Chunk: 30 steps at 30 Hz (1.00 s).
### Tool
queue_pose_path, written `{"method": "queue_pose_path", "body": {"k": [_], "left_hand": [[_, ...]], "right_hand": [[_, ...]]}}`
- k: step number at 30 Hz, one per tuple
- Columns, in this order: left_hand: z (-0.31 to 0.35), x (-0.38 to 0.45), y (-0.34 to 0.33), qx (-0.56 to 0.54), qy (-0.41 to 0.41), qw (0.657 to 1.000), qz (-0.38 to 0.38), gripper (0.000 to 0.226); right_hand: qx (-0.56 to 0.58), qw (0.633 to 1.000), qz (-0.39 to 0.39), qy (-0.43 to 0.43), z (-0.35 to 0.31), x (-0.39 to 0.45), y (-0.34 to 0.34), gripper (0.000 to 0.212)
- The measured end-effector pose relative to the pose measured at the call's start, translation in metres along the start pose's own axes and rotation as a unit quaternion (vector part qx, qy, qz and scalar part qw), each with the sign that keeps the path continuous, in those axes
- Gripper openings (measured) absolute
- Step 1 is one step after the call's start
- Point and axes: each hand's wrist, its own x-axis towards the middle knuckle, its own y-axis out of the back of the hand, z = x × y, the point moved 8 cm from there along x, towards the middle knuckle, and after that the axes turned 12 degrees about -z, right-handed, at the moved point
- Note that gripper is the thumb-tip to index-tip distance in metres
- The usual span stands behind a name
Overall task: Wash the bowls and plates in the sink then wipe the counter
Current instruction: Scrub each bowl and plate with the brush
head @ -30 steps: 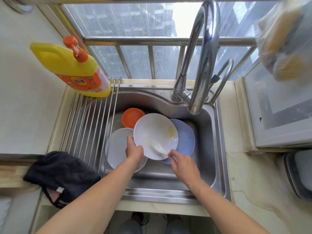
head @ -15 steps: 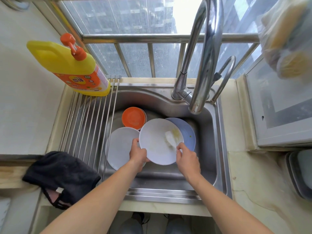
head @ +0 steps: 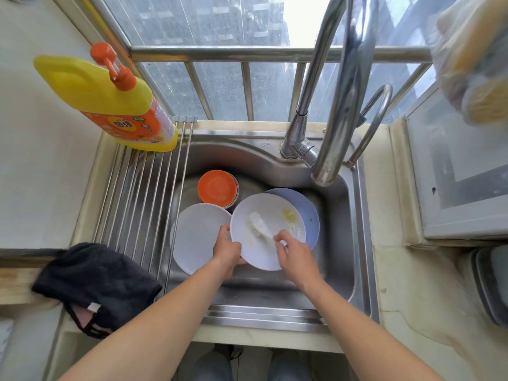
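My left hand (head: 229, 250) grips the near-left rim of a white plate (head: 270, 213) held over the steel sink (head: 341, 243). My right hand (head: 295, 253) holds a white dish brush (head: 258, 222), whose bristle head rests on the plate's middle. A yellow food smear sits on the plate's right side. Under it lies a blue plate (head: 309, 207), with another white plate (head: 196, 235) to the left. Orange bowls (head: 217, 188) are stacked at the back of the basin.
A yellow detergent bottle (head: 110, 100) stands on the roll-up drying rack (head: 137, 199) left of the basin. A black cloth (head: 93, 281) lies on the counter's left edge. The tall faucet (head: 341, 92) arches over the sink's right side. A bagged sponge (head: 472, 56) hangs at upper right.
The brush head has moved from the plate's right side toward its middle-left. My left hand keeps the same grip on the rim.
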Motion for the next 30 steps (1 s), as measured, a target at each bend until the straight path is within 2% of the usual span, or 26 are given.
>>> {"method": "queue_pose_path", "body": {"k": [2,4,7,9,10,13,14,15,18,19,21,24,25,29,30], "left_hand": [[-0.001,0.002,0.0,0.004,-0.004,1.0,-0.008,0.054],[0.0,0.002,0.001,0.01,-0.01,1.0,-0.011,0.055],[0.001,0.004,0.004,0.011,-0.018,1.0,-0.003,0.054],[0.001,0.004,0.005,0.006,-0.018,1.0,0.002,0.052],[0.001,0.004,0.006,0.005,-0.017,1.0,0.004,0.052],[0.001,0.004,0.006,0.013,-0.015,1.0,-0.004,0.054],[0.002,0.003,0.006,0.017,-0.015,1.0,-0.004,0.055],[0.003,0.003,0.006,0.019,-0.017,1.0,-0.002,0.056],[0.009,0.004,0.006,0.014,-0.019,1.0,0.006,0.051],[0.011,0.004,0.006,0.014,-0.017,1.0,0.005,0.05],[0.014,0.005,0.006,0.021,-0.014,1.0,-0.007,0.052],[0.015,0.004,0.001,0.039,-0.005,0.999,-0.022,0.05],[0.015,0.003,0.0,0.038,-0.004,0.999,-0.02,0.049],[0.011,0.002,-0.001,0.006,0.008,1.0,-0.011,0.053],[0.01,0.001,0.0,-0.001,0.011,1.0,-0.011,0.054]], "right_hand": [[0.018,0.993,0.08,-0.081,0.015,0.002,0.019,0.011],[0.001,0.989,0.106,-0.105,0.019,0.004,0.026,0.012],[0.008,1.0,-0.002,0.003,-0.004,0.009,0.006,0.012],[0.002,0.998,-0.056,0.032,-0.009,0.01,0.0,0.011],[0.003,0.999,-0.042,0.02,-0.007,0.012,0.004,0.012],[0.011,0.994,0.072,-0.077,0.008,0.014,0.027,0.018],[0.009,0.993,0.086,-0.081,0.007,0.015,0.029,0.018],[0.01,0.995,0.071,-0.063,0.001,0.015,0.025,0.017],[0.031,0.998,-0.044,0.014,-0.018,0.014,-0.002,0.014],[0.034,0.998,-0.056,0.021,-0.018,0.014,-0.004,0.013],[0.031,0.999,-0.01,-0.005,-0.009,0.018,0.005,0.015],[0.023,0.989,0.117,-0.092,0.005,0.015,0.025,0.018],[0.02,0.987,0.126,-0.093,0.002,0.015,0.025,0.017],[0.017,1.0,0.002,0.002,-0.022,0.02,-0.005,0.011],[0.007,1.0,-0.002,0.001,-0.021,0.021,-0.005,0.011]]}}
